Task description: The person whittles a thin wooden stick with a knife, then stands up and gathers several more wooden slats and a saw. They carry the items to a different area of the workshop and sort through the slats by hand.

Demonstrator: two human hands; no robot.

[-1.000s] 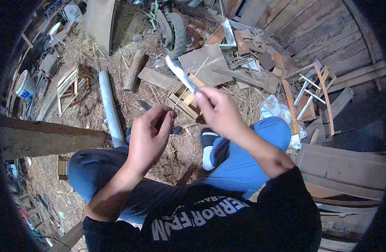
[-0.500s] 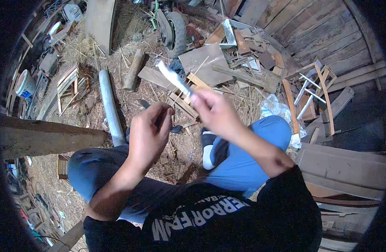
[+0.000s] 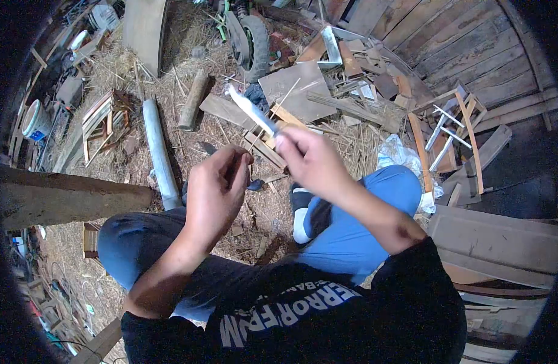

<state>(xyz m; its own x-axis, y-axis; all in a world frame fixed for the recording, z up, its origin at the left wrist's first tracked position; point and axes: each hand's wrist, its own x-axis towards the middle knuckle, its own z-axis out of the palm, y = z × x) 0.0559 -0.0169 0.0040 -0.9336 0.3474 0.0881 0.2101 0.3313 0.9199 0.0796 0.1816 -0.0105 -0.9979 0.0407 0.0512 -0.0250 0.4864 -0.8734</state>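
My right hand (image 3: 309, 155) is closed around the handle of a knife (image 3: 250, 110). The bright blade points up and to the left, away from my body. My left hand (image 3: 215, 182) is pinched shut beside it, its fingertips at the lower end of a thin wooden stick (image 3: 286, 97). From those fingertips the stick slants up and right, crossing the knife in this view. Below the knife, a small wooden crate-like piece (image 3: 268, 159) lies on the ground, partly covered by my right hand.
A round log (image 3: 194, 100) and a grey pole (image 3: 160, 155) lie ahead on the left. A thick beam (image 3: 76, 197) juts in from the left. Flat board (image 3: 300, 91), scrap wood and a wheel (image 3: 255, 48) lie beyond. A broken chair frame (image 3: 452, 142) stands right.
Both hands stay almost in place. The knife blade, blurred before, now shows more sharply and has shifted very slightly.
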